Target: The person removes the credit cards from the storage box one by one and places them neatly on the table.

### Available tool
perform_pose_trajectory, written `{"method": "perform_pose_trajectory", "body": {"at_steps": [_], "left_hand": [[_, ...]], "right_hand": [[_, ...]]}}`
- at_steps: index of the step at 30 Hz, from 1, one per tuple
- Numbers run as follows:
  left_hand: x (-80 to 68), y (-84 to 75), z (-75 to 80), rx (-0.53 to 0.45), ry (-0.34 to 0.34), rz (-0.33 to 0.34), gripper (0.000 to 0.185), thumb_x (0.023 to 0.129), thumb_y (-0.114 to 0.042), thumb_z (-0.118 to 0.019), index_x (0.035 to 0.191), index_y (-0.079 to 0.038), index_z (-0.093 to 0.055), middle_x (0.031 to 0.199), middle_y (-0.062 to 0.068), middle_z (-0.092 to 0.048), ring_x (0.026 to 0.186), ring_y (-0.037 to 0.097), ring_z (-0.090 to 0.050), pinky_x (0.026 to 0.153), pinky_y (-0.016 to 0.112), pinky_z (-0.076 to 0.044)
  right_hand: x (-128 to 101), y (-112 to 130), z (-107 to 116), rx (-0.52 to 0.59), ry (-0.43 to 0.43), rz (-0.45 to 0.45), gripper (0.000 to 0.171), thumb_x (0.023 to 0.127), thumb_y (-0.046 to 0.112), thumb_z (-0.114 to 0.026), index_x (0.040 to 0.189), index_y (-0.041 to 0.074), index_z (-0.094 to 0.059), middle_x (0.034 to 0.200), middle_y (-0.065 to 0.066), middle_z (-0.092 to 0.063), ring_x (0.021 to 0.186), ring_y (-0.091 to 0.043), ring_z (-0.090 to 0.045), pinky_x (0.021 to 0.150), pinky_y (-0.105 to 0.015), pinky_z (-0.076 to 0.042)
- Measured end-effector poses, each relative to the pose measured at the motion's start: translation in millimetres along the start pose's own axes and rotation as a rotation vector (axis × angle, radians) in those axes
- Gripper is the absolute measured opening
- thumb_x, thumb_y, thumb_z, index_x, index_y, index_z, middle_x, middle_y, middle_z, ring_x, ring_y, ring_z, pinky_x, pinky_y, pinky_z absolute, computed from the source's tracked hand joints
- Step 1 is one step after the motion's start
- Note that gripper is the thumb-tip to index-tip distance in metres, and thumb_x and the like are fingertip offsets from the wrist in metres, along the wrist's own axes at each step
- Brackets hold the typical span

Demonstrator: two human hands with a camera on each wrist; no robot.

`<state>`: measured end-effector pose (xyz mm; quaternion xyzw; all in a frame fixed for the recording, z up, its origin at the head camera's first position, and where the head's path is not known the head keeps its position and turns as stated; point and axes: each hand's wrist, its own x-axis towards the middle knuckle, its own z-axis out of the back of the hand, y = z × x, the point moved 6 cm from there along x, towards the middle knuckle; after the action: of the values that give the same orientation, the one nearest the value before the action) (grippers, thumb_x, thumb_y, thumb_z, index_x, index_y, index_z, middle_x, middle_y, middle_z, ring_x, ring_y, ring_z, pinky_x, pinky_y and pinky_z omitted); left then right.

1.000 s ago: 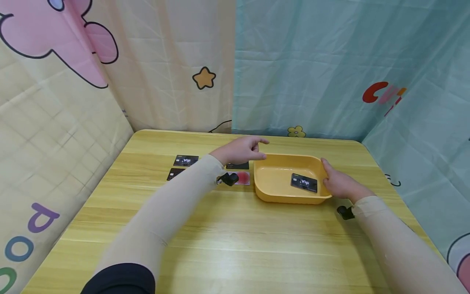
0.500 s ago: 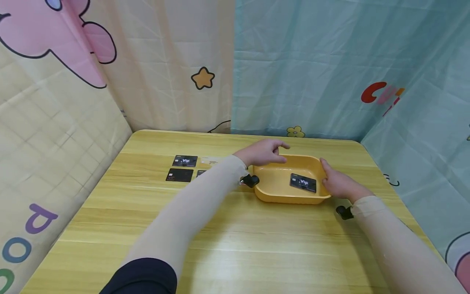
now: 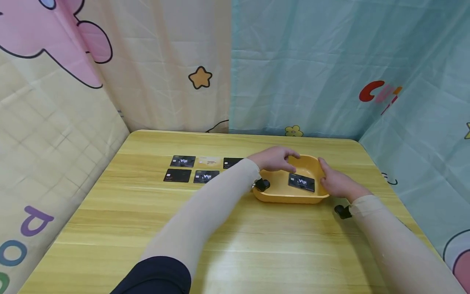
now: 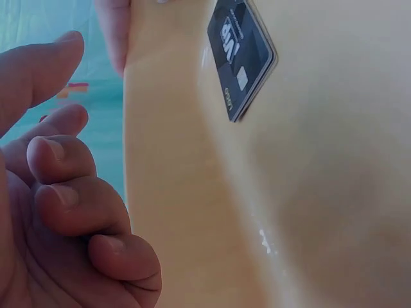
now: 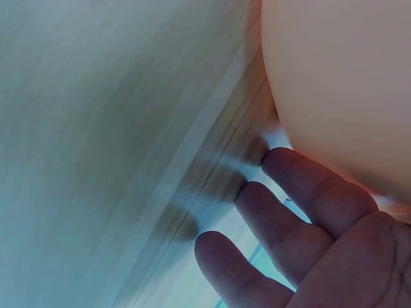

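Observation:
A yellow plastic basin holds a black "Vip" card, lying flat on its bottom. In the left wrist view that card has a doubled-looking edge; I cannot tell whether a second lies beneath. My left hand hovers over the basin's left part, fingers loosely bent, thumb apart, nothing held. At the right end my right hand grips the rim. Its other fingers lie along the outer wall in the right wrist view. Left of the basin, several cards lie in two rows, including a black card and a pale card.
A wood-grain table bears everything. Printed curtains hang close behind it and along both sides. My left forearm crosses the table and covers part of the card rows. Each wrist wears a small black camera.
My left hand has moved right, from beside the basin's left rim to above its inside, uncovering more of the cards. My right hand has stayed at the basin's right end.

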<state>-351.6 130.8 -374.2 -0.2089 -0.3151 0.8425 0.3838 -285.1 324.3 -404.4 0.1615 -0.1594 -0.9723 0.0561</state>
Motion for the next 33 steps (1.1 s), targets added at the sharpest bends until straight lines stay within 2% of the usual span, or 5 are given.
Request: {"method": "perform_pose_trajectory", "body": {"at_steps": [7,10,14,21,33], "left_hand": [[8.5,5.8,-10.7,-0.012,0.031,0.032,0.06,0.097,-0.028,-0.077,0.153,-0.019,-0.057,0.087,0.002,-0.061,0.073,0.014,-0.054,0.074,0.027,-0.045],[11.1,7.8,-16.7,-0.002,0.056,0.043,0.06,0.097,-0.029,-0.077,0.153,-0.02,-0.056,0.116,0.004,-0.069,0.092,0.013,-0.059,0.09,0.026,-0.047],[13.8,9.9,-25.6,-0.007,0.102,0.072,0.062,0.096,-0.028,-0.078,0.154,-0.023,-0.055,0.147,0.001,-0.061,0.11,0.012,-0.061,0.103,0.026,-0.046],[15.9,19.5,-36.0,0.064,0.124,0.162,0.065,0.093,-0.031,-0.082,0.153,-0.029,-0.056,0.156,-0.005,-0.055,0.13,0.014,-0.055,0.108,0.027,-0.045],[20.4,25.8,-49.4,0.142,0.107,0.257,0.066,0.088,-0.032,-0.087,0.148,-0.036,-0.06,0.147,-0.008,-0.06,0.118,0.012,-0.055,0.107,0.027,-0.044]], "right_hand": [[1,3,2,-0.006,-0.012,0.023,0.074,0.107,0.01,-0.038,0.163,-0.009,0.006,0.154,-0.046,-0.034,0.107,-0.04,-0.062,0.091,-0.053,-0.05],[1,5,2,-0.011,-0.014,0.026,0.074,0.107,0.01,-0.038,0.163,-0.009,0.006,0.153,-0.046,-0.035,0.105,-0.04,-0.063,0.09,-0.052,-0.05],[1,5,2,-0.018,-0.011,0.021,0.073,0.108,0.01,-0.038,0.163,-0.009,0.006,0.152,-0.046,-0.037,0.105,-0.039,-0.064,0.09,-0.051,-0.05],[2,5,2,-0.018,-0.018,0.017,0.073,0.107,0.009,-0.037,0.163,-0.009,0.006,0.152,-0.047,-0.036,0.105,-0.04,-0.065,0.092,-0.054,-0.051],[-2,2,1,-0.009,-0.02,0.012,0.072,0.107,0.008,-0.037,0.163,-0.01,0.005,0.153,-0.047,-0.033,0.122,-0.048,-0.061,0.106,-0.063,-0.046]]}}
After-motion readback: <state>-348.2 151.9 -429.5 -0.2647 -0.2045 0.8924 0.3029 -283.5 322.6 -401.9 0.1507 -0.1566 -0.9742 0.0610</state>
